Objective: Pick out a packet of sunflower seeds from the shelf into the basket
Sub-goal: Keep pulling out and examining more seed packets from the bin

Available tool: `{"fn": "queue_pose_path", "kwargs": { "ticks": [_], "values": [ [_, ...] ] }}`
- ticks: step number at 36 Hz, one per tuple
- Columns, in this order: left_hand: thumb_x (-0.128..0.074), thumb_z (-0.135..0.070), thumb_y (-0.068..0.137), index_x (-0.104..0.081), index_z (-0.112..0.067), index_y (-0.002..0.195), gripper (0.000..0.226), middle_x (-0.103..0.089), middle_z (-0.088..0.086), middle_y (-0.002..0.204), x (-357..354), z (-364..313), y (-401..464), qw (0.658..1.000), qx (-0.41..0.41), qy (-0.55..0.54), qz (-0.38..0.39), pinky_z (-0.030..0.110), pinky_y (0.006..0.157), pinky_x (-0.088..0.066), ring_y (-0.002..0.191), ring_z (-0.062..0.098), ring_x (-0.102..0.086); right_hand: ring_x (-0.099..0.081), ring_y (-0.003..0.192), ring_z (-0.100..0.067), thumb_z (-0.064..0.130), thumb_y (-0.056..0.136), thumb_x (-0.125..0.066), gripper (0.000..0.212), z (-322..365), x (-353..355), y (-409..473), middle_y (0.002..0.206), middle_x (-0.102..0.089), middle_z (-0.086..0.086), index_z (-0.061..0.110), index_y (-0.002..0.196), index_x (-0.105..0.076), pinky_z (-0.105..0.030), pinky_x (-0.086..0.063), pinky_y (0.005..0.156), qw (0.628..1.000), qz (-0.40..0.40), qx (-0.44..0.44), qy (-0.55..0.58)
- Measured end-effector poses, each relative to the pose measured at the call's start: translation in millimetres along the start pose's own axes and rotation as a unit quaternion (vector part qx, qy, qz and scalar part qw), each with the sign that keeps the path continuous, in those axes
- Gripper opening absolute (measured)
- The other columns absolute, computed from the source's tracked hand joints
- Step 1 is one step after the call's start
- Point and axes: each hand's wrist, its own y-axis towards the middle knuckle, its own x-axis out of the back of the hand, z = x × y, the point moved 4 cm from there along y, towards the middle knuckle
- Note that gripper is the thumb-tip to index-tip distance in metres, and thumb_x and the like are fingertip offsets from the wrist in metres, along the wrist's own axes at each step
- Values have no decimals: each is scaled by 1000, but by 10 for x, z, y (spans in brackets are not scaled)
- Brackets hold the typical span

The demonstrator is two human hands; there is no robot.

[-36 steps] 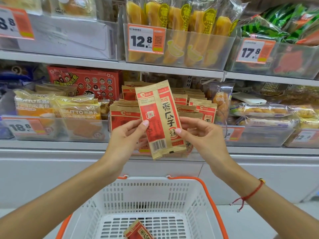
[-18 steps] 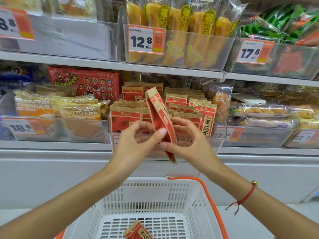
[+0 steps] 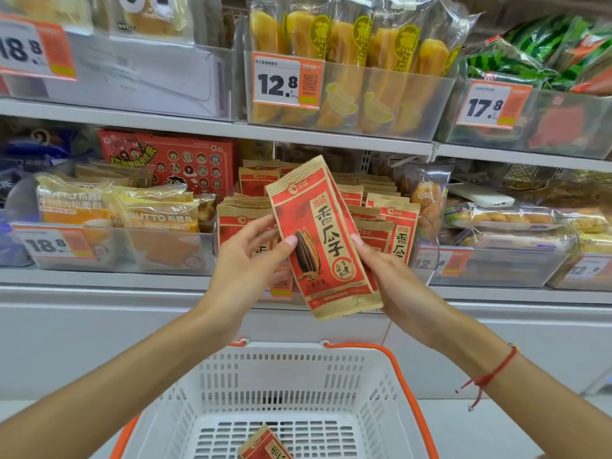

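Both hands are holding a flat red-and-tan paper packet of sunflower seeds [image 3: 323, 238], printed with a striped seed, tilted before the shelf [image 3: 212, 279]. The left hand [image 3: 246, 260] is pinching its left edge, the right hand [image 3: 389, 279] gripping its right edge, above the white plastic basket [image 3: 371, 369].

Between the held seed packet [image 3: 323, 238] and the white basket [image 3: 298, 376] below it lies open air, backed only by the plain shelf front [image 3: 99, 326]. The basket's mouth is wide open, with one packet [image 3: 265, 443] lying on its floor near the front edge. Behind the hands, upright seed packets [image 3: 394, 226] crowd their bin, and the upper shelf edge [image 3: 331, 140] hangs close above them
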Motion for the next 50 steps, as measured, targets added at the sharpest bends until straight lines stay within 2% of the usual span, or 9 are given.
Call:
{"fn": "queue_pose_path", "kwargs": {
  "ticks": [2,8,13,19,24,32,37,43,50],
  "values": [
    [-66,-19,88,-53,-26,134,49,-64,-7,124,9,-12,1,1000,-13,-7,-3,18,67,-57,102,4,-67,-72,93,-12,54,76,-50,45,31,49,-6,99,-76,2,27,104,-72,-26,-52,86,998,-36,34,-39],
    [-69,-14,87,-54,-25,130,46,-66,-11,118,-49,-105,21,999,-50,-5,-8,20,70,-58,95,-1,-68,-71,94,-10,29,83,-62,23,191,267,-21,99,-75,8,33,105,-69,-21,-57,75,981,-138,124,-56],
    [-68,-11,87,-56,-27,122,40,-67,-9,116,-201,-249,147,998,-60,-24,6,19,69,-57,94,2,-70,-71,90,-6,37,74,-64,34,392,330,-38,98,-75,10,32,107,-67,-17,-55,70,980,-131,148,-25],
    [-69,-11,86,-56,-21,122,39,-69,-8,112,-277,-481,423,997,-61,-22,33,19,68,-57,90,2,-71,-71,86,-5,34,70,-70,36,763,481,83,94,-75,14,33,106,-68,-19,-56,72,961,-156,195,-116],
    [-68,-19,88,-56,-26,119,34,-68,-11,113,-360,-636,743,998,-55,-2,30,18,74,-57,100,0,-67,-69,92,-3,19,84,-72,24,1072,639,332,96,-75,16,34,103,-68,-16,-52,81,946,-151,233,-166],
    [-67,-19,90,-62,-23,112,23,-72,-10,106,-448,-736,1190,997,-70,18,16,25,95,-49,97,-3,-66,-62,97,-4,23,85,-73,32,1388,894,637,102,-69,14,29,115,-64,-24,-47,92,880,-172,291,-334],
    [-71,-19,86,-65,-22,105,19,-70,-14,97,-455,-626,1380,992,-76,104,15,4,70,-47,85,-12,-64,-64,94,-2,25,85,-73,29,1275,1046,873,101,-69,12,26,113,-66,-24,-50,88,878,-156,244,-381],
    [-67,-28,89,-64,-28,100,12,-67,-17,98,-381,-510,1550,968,-64,234,67,12,81,-41,94,-8,-60,-70,87,-4,24,84,-75,27,888,1147,1128,96,-74,6,18,109,-67,-31,-55,87,904,-120,177,-370],
    [-69,-35,87,-60,-36,85,9,-72,-15,91,-411,-455,1624,900,-109,410,101,37,92,-50,97,1,-65,-60,112,-2,42,82,-71,41,636,1189,1295,117,-68,12,28,120,-63,-40,-49,99,869,-78,123,-473]
  ]
}}
